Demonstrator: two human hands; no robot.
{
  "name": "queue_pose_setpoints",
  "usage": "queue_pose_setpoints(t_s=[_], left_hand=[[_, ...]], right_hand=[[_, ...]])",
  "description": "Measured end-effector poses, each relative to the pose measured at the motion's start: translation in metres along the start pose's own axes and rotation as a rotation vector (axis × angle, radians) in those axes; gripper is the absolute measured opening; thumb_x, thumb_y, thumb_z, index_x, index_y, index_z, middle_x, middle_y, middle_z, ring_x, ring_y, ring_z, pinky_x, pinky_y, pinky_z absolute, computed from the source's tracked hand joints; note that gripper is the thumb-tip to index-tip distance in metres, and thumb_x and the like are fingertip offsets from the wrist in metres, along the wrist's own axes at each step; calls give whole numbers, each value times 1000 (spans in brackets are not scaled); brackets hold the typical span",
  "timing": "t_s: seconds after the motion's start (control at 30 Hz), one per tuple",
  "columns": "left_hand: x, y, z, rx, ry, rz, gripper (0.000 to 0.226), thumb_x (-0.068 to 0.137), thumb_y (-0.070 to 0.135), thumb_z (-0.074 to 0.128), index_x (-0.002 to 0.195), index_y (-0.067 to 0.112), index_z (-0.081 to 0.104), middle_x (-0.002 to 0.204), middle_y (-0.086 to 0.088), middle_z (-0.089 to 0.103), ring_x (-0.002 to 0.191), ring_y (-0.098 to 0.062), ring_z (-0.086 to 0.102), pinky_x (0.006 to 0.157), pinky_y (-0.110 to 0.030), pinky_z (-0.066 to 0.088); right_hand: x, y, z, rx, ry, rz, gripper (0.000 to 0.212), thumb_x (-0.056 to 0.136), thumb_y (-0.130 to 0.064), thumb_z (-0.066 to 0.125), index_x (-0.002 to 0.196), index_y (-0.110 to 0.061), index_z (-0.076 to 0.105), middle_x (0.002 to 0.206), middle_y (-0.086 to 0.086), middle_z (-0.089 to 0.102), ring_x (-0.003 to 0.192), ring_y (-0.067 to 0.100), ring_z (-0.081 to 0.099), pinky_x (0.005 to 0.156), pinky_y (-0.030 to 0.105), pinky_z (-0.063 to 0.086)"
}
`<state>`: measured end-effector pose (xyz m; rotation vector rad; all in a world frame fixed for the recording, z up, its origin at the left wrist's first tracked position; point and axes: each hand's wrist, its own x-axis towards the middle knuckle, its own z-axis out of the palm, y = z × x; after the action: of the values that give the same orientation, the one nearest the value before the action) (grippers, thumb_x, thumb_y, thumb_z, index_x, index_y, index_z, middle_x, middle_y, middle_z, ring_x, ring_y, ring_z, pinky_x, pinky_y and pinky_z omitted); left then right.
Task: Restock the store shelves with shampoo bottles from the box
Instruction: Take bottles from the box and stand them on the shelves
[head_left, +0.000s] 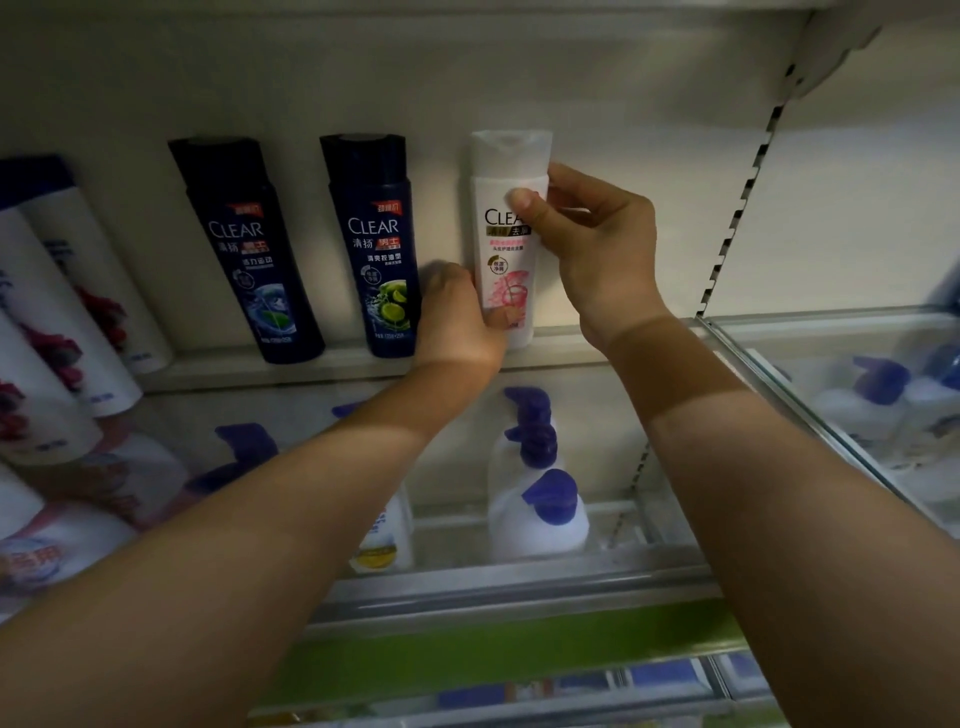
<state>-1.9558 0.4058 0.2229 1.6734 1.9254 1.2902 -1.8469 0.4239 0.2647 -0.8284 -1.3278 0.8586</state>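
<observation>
A white Clear shampoo bottle with a pink label stands upright at the back of the shelf. My right hand grips its upper part, thumb across the label. My left hand holds its lower left side near the base. Two dark blue Clear bottles stand to its left, one with a lime picture and one with a blue picture. The box is out of view.
White bottles with red flowers lean at the far left. Under the glass shelf stand white pump bottles with purple heads. A glass-fronted shelf with more pump bottles lies to the right. Slotted uprights run behind.
</observation>
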Motion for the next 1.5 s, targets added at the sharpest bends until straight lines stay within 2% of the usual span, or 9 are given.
queue_pose_setpoints(t_s=[0.23, 0.33, 0.4, 0.73, 0.9, 1.03, 1.13, 1.27, 1.5], left_hand=[[-5, 1, -7, -23, -116, -91, 54, 87, 24, 66, 128, 3, 39, 123, -11, 57, 117, -24, 55, 99, -36, 46], [-15, 4, -19, -50, -172, -163, 74, 85, 31, 67, 141, 1, 30, 127, -8, 55, 120, -22, 52, 102, -34, 43], [-32, 10, -34, -118, -215, -167, 64, 87, 30, 65, 138, 6, 36, 117, -3, 54, 108, -16, 51, 92, -27, 42], [-139, 28, -119, -320, -247, -133, 25, 89, 29, 62, 113, 27, 57, 106, 12, 60, 99, -8, 59, 83, -24, 48], [-190, 20, -152, -476, -287, -164, 14, 86, 22, 66, 98, 28, 63, 96, 11, 67, 93, -9, 67, 87, -36, 55], [-229, 8, -170, -484, -344, -167, 14, 83, 19, 66, 97, 23, 66, 94, 1, 72, 88, -10, 70, 87, -39, 56], [-259, -11, -176, -478, -396, -209, 11, 82, 22, 68, 93, 26, 68, 95, 1, 72, 91, -10, 69, 91, -41, 53], [-295, -50, -172, -428, -443, -326, 11, 85, 22, 67, 95, 26, 67, 97, 0, 71, 95, -13, 68, 91, -45, 52], [-360, -130, -141, -305, -463, -582, 12, 90, 13, 60, 102, 13, 63, 98, -2, 68, 93, -13, 64, 77, -22, 48]], right_hand=[[-6, -7, -2, -135, 4, 52, 47, 80, -28, 77, 124, -18, 63, 108, 0, 70, 96, 11, 68, 86, 29, 58], [-27, -13, -4, -158, -2, 154, 69, 79, -27, 78, 139, -21, 45, 117, -4, 59, 104, 10, 60, 77, 16, 53], [-45, -17, -7, -175, -8, 193, 73, 81, -24, 77, 143, -20, 38, 118, -5, 53, 101, 7, 56, 66, 8, 49], [-151, -73, -10, -46, -28, 306, 35, 89, -18, 67, 122, -24, 57, 115, -10, 62, 89, 4, 63, 61, 13, 52], [-200, -95, -5, -95, -86, 318, 34, 89, -20, 67, 122, -25, 58, 119, -9, 62, 109, 7, 61, 99, 34, 51], [-247, -98, -1, -75, -128, 360, 26, 89, -17, 66, 114, -25, 63, 117, -9, 66, 106, 6, 64, 98, 45, 52], [-285, -91, 0, -33, -176, 397, 23, 89, -12, 66, 110, -21, 66, 114, -6, 67, 104, 5, 64, 96, 31, 52], [-333, -70, 5, -16, -179, 517, 20, 89, -8, 65, 107, -16, 65, 109, -1, 68, 104, 8, 64, 97, 30, 51], [-401, -22, 5, -24, -174, 804, 18, 91, -8, 62, 105, -18, 67, 105, -4, 68, 96, 6, 64, 88, 22, 51]])
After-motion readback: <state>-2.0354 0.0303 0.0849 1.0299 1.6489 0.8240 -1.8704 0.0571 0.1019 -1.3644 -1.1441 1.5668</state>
